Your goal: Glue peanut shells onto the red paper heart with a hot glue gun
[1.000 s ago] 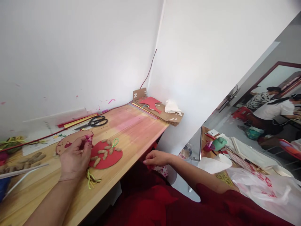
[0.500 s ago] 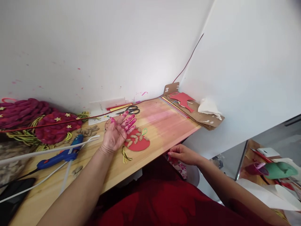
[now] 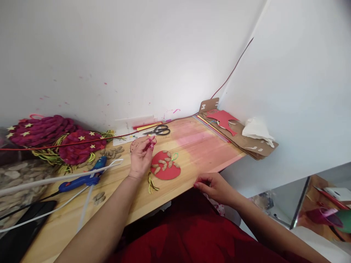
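Observation:
My left hand (image 3: 142,156) is raised just left of a red paper disc (image 3: 170,174), its stained fingertips pinched together. Whether anything is between them is too small to tell. Several peanuts in their shells (image 3: 164,166) lie on the disc, which has a green loop (image 3: 174,156) at its upper right and a yellow-green yarn tassel (image 3: 151,184) at its lower left. By the table's front edge, my right hand (image 3: 210,185) has its fingers curled and the thumb against them; the inside of that hand is hidden. Partly behind my left hand lies a brown round piece (image 3: 134,143).
To the left are a blue glue gun (image 3: 79,182), white cables, loose peanuts (image 3: 113,151), a bag of peanuts (image 3: 16,179) and purple star-dotted crafts (image 3: 79,146). Scissors (image 3: 161,129) lie near the wall. Cardboard (image 3: 241,140) with red paper (image 3: 223,118) sits at the right end.
My left hand has turned from an open, spread palm to a pinch. My right hand stays curled by the edge, slightly more over the table. The view has shifted, moving the scene rightward.

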A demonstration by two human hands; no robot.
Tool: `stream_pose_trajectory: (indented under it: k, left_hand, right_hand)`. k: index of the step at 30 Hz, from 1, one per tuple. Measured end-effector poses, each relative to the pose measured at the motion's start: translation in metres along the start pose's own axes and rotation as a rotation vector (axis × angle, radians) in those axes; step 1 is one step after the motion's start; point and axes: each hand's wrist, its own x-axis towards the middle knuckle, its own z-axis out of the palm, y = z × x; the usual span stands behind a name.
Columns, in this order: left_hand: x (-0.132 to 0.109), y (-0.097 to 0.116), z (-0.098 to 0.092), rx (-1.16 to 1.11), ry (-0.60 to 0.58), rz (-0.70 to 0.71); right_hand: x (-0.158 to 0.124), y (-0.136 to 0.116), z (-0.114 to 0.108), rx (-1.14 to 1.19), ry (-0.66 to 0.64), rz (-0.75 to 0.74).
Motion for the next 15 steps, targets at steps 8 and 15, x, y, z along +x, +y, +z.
stream_pose_trajectory:
  k: [8, 15]
  left_hand:
    - [-0.003, 0.001, -0.008, 0.434, -0.215, 0.280]
    - [-0.007, 0.004, -0.004, 0.547, -0.368, 0.364]
  right_hand:
    - [0.006, 0.001, 0.009, -0.107, 0.051, -0.082]
    - [0.010, -0.003, 0.013, -0.095, 0.114, -0.170]
